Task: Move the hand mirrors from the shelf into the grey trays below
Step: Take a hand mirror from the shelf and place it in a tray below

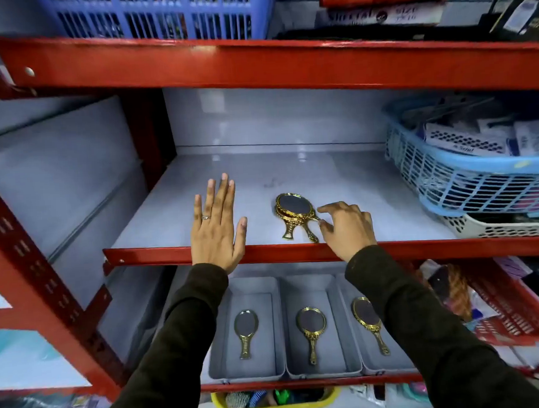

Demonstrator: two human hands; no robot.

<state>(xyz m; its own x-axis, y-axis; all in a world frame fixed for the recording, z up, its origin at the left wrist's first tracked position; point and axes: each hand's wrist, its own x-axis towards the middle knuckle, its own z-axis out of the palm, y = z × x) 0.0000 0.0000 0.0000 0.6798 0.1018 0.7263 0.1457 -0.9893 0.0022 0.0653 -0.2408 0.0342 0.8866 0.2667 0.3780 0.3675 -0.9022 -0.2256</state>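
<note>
Gold-framed hand mirrors point(295, 216) sit stacked on the grey shelf point(291, 174), near its red front lip, handles pointing toward the person; looks like two, one atop the other (hard to be sure of the count). Right hand point(347, 227) is just beside the stack on its right, fingers curled and partly spread, thumb & forefinger tips at the upper mirror's rim near the neck, not closed round anything. Left hand point(216, 229) is flat and fully spread, palm down, fingers over the shelf w/ the heel at the lip, holding nothing, well left of the mirrors.

Below, three grey trays point(279, 329) stand side by side on the lower shelf. Each holds one mirror lying face up, handle toward the front: left tray mirror point(246, 331), middle tray mirror point(311, 330), right tray mirror point(368, 322), the last partly hidden by the right sleeve point(427, 336).
</note>
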